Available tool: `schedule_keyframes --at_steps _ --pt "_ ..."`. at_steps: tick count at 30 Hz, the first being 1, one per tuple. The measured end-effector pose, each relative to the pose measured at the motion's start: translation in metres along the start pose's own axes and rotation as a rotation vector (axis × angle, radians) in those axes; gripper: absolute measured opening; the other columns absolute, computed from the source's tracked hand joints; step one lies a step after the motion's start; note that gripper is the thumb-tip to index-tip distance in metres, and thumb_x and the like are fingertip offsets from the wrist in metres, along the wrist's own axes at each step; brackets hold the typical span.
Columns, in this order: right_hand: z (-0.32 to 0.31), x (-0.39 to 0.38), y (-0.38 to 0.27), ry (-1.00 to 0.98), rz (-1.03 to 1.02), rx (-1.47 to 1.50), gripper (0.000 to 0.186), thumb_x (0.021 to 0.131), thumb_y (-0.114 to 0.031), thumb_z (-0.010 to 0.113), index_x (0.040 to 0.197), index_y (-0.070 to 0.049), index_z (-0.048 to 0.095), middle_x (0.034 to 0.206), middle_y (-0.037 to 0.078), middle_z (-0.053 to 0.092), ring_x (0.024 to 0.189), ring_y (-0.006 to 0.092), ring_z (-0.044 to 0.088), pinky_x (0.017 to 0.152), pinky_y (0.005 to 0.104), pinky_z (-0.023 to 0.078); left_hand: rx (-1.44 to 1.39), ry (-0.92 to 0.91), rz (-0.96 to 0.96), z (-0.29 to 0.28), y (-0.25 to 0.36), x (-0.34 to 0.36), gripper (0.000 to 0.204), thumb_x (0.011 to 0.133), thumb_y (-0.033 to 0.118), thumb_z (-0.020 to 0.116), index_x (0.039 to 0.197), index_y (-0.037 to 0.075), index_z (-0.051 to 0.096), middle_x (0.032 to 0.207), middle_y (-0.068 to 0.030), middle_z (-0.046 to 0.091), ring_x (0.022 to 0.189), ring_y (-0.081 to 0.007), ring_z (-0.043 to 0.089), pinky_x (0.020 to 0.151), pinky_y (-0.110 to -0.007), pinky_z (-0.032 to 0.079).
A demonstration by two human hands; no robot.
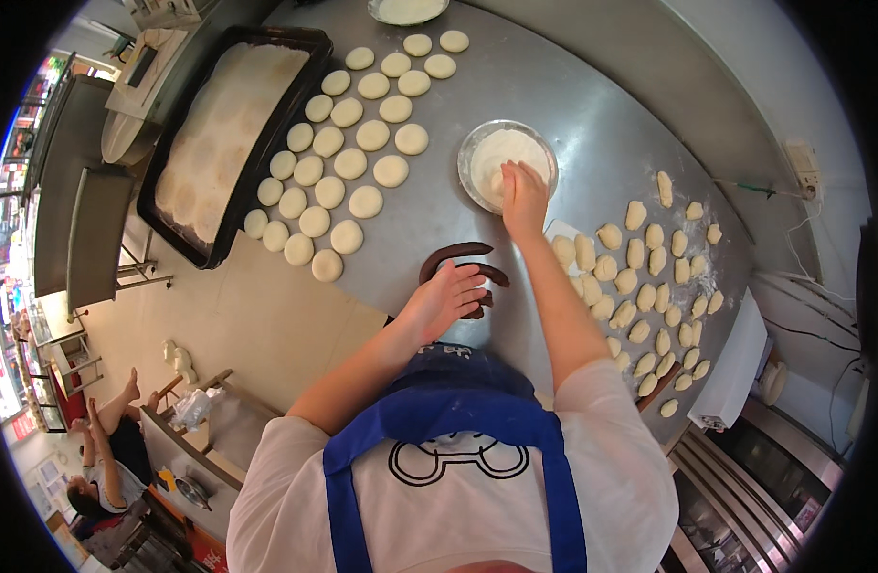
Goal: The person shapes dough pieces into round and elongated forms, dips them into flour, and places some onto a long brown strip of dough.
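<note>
A round metal bowl (pixel 465 170) of white flour (pixel 507 146) stands ahead of me on the steel table. My right hand (pixel 525 199) reaches over its near rim, fingers drawn together at the flour. Something pale and rounded shows beside the fingertips; I cannot make out whether it is dough or flour. Closer to my body, my left hand (pixel 448 298) is open with its fingers stretched out. It hovers over or touches dark brown curved rolls of what looks like filling (pixel 456 252); part of them is hidden beneath it.
Flat round dough discs (pixel 372 135) lie in rows at left, beside a black-rimmed baking tray (pixel 317 48). Small dough pieces (pixel 634 253) are scattered at right on a floured patch. Another bowl (pixel 410 10) stands at the far edge. A person (pixel 105 477) sits at lower left.
</note>
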State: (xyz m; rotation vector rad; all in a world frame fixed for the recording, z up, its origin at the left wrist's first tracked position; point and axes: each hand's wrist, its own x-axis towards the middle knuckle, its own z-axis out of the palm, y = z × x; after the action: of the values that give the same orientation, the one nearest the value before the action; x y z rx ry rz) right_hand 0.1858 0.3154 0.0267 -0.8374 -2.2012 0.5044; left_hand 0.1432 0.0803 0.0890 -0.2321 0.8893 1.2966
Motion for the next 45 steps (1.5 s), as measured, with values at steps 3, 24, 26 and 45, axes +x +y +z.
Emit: schedule_keyframes --at_steps 3,24,26,45 --pt "0.013 0.012 0.017 -0.133 -0.085 -0.169 0.024 0.096 -0.023 0.055 0.102 -0.007 0.072 0.108 0.007 0.072 0.112 0.0290 0.059 0.094 0.0451 0.042 -0.015 0.099 0.012 -0.027 0.002 -0.004 0.053 0.105 0.043 0.039 0.140 0.004 0.046 0.138 -0.0112 0.052 0.123 -0.0259 0.052 0.105 -0.041 0.041" --pt "-0.075 -0.086 -0.129 -0.269 -0.014 0.409 0.033 0.092 -0.027 0.057 0.116 -0.006 0.065 0.123 0.014 0.064 0.116 0.0352 0.057 0.103 0.0461 0.038 -0.075 -0.057 0.241 0.036 0.011 -0.024 0.053 0.105 0.047 0.036 0.135 0.004 0.045 0.133 -0.0101 0.054 0.122 -0.0225 0.055 0.103 -0.040 0.046" --pt "-0.088 -0.084 -0.138 -0.309 -0.119 0.300 0.032 0.092 -0.028 0.057 0.113 -0.006 0.066 0.119 0.012 0.066 0.119 0.0342 0.056 0.105 0.0481 0.035 0.022 -0.029 0.217 0.029 0.007 -0.029 0.054 0.105 0.047 0.037 0.136 0.004 0.044 0.133 -0.0099 0.054 0.122 -0.0223 0.055 0.102 -0.039 0.047" --pt "-0.037 -0.076 -0.156 -0.365 -0.265 0.342 0.036 0.091 -0.026 0.046 0.114 -0.008 0.067 0.128 0.013 0.062 0.127 0.0336 0.052 0.113 0.0585 0.021 -0.265 0.052 0.371 -0.002 0.019 -0.036 0.062 0.106 0.053 0.023 0.144 0.006 0.038 0.143 -0.0100 0.048 0.134 -0.0236 0.046 0.111 -0.041 0.037"
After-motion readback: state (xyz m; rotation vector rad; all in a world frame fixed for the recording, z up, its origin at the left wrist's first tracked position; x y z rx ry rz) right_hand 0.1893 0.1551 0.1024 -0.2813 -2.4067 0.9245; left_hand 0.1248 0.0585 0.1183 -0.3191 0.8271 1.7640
